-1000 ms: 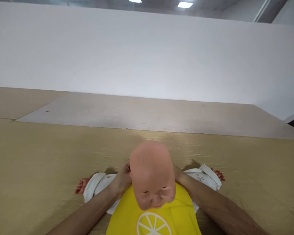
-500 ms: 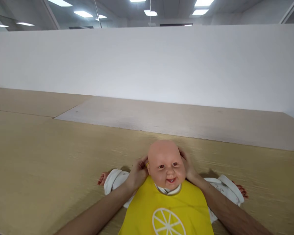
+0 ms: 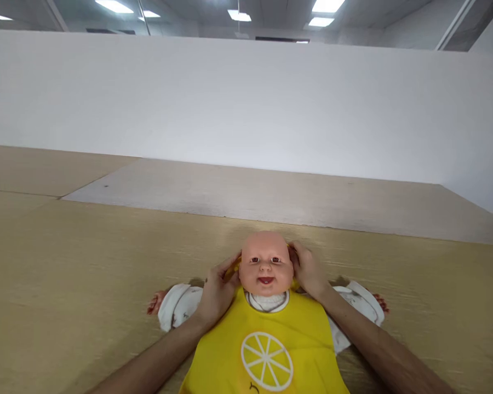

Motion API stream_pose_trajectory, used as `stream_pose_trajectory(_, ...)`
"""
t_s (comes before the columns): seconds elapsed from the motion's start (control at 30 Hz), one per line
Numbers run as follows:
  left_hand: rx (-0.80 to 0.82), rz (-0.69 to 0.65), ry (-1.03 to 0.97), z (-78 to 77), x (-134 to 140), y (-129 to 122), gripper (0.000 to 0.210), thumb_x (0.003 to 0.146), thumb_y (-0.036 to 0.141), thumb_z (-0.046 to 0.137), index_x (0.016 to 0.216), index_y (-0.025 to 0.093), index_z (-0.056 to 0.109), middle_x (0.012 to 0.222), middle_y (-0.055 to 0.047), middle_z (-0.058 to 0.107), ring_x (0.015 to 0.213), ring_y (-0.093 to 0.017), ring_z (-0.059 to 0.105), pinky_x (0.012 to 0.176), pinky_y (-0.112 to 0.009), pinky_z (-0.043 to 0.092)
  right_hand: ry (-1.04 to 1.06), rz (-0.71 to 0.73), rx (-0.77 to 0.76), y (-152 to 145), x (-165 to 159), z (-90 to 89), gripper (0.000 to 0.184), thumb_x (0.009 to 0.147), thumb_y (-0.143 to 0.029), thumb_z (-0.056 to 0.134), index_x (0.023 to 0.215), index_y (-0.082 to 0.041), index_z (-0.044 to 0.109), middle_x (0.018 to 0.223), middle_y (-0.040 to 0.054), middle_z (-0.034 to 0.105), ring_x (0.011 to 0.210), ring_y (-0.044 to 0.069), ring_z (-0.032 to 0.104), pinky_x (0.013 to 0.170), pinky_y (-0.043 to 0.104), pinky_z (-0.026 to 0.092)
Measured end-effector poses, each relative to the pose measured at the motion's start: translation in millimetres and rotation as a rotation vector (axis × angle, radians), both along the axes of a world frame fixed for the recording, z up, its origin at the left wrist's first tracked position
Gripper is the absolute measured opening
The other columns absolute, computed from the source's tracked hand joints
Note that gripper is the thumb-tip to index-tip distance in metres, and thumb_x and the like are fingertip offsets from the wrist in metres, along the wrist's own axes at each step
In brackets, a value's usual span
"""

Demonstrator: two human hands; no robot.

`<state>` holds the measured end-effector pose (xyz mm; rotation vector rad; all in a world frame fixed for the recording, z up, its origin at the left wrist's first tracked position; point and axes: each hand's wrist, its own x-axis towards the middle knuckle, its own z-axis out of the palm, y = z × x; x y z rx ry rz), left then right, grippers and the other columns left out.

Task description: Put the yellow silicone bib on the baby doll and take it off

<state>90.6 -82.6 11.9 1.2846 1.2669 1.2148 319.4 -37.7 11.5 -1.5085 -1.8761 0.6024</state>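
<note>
A bald baby doll (image 3: 266, 246) lies on its back on the wooden surface, face up, its arms in white printed sleeves (image 3: 181, 306) spread to both sides. Over its chest lies a yellow bib (image 3: 217, 350) with a white citrus-slice print; a white collar shows at the neck. My left hand (image 3: 219, 290) is closed on a yellow bib strap beside the doll's head, on the left. On the head's other side my right hand (image 3: 309, 272) is closed, with a bit of yellow strap by its fingers. Its fingertips are partly hidden behind the head.
The doll rests on a yellowish wooden tabletop (image 3: 86, 262). Beyond it runs a paler grey board (image 3: 250, 191), then a white partition (image 3: 246, 104) with glass above it.
The doll's head has turned from tilted to facing straight up. Both hands stay beside the head, and more yellow strap shows at my left hand. The view has shifted slightly right.
</note>
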Motion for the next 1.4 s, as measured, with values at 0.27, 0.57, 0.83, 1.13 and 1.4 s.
stream_pose_trajectory(0.27,0.031,-0.035,0.022,-7.2,-0.2,4.1,0.049,0.075,0.026,0.062,0.121,0.012,0.064,0.127,-0.009,0.062,0.12,-0.027,0.057,0.108,-0.044,0.041,-0.345,-0.031,-0.057,-10.2,-1.4,15.0,0.016,0.086,-0.015,0.041,0.094,-0.014,0.054,0.089,0.0081,0.065,0.074,0.016,0.056,0.059,0.023,0.025)
stream_pose_trajectory(0.57,0.065,0.014,0.125,-7.9,-1.6,3.8,0.048,0.074,0.028,0.059,0.119,0.012,0.066,0.124,-0.009,0.064,0.118,-0.026,0.059,0.106,-0.042,0.043,-0.538,-0.01,-0.101,-15.2,-8.8,21.3,0.025,0.084,-0.017,0.046,0.107,-0.015,0.055,0.102,0.0088,0.066,0.084,0.022,0.062,0.059,0.027,0.026)
stream_pose_trajectory(0.83,0.046,0.003,0.189,-7.6,-1.5,3.7,0.051,0.076,0.03,0.055,0.123,0.011,0.063,0.126,-0.01,0.063,0.119,-0.026,0.058,0.106,-0.043,0.042,-0.628,-0.003,-0.102,-15.5,-8.6,20.8,0.026,0.085,-0.019,0.045,0.108,-0.016,0.056,0.101,0.0081,0.066,0.085,0.022,0.063,0.058,0.028,0.027)
stream_pose_trajectory(1.13,-0.022,-0.024,0.138,-6.8,-2.7,4.9,0.054,0.075,0.032,0.06,0.125,0.012,0.06,0.13,-0.012,0.061,0.123,-0.026,0.055,0.105,-0.041,0.042,-0.601,0.014,-0.139,-12.5,-9.4,25.2,0.03,0.084,-0.021,0.049,0.113,-0.016,0.056,0.101,0.0078,0.067,0.086,0.022,0.064,0.058,0.027,0.026)
stream_pose_trajectory(1.4,0.019,0.142,0.095,0.3,-8.8,7.9,0.058,0.073,0.046,0.067,0.119,0.013,0.055,0.096,-0.011,0.071,0.091,-0.023,0.067,0.085,-0.037,0.052,-0.485,0.009,-0.196,13.1,21.5,42.0,0.027,0.092,-0.022,0.038,0.075,-0.014,0.057,0.079,0.0071,0.066,0.069,0.013,0.056,0.059,0.023,0.027)
